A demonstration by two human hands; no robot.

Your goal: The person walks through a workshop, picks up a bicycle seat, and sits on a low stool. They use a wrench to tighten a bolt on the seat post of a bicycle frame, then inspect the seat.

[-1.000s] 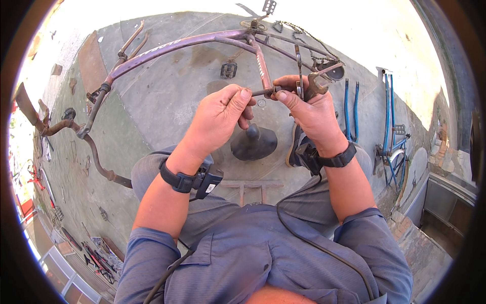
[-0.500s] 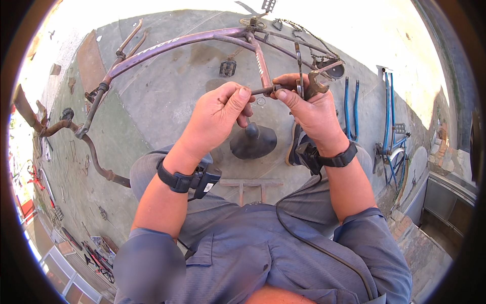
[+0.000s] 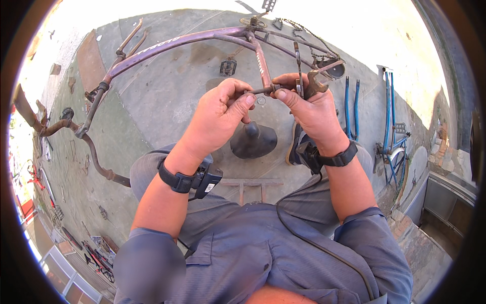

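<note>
A rusty bolt (image 3: 261, 91) lies crosswise at the near end of the purple bicycle frame's (image 3: 177, 41) seat tube. My left hand (image 3: 216, 112) pinches the bolt's left end between thumb and fingers. My right hand (image 3: 316, 115) is closed at the bolt's other end, its thumb and forefinger by a small collar there. Held in the same palm are a rusty open-ended wrench (image 3: 317, 83) and a thin, upright rusty spanner (image 3: 298, 63). Below the hands, a black bicycle saddle (image 3: 254, 144) rests on the ground.
A rusty handlebar (image 3: 91, 147) and fork lie at left. A pedal (image 3: 228, 68) is beyond my hands, a chain (image 3: 304, 31) at the far right. Blue bicycle parts (image 3: 389, 116) lie to the right. A metal T-shaped bar (image 3: 251, 182) lies between my knees.
My left hand has shifted slightly, its fingers lifting and re-gripping near the end of the bolt. The right hand and its tools look nearly unmoved.
</note>
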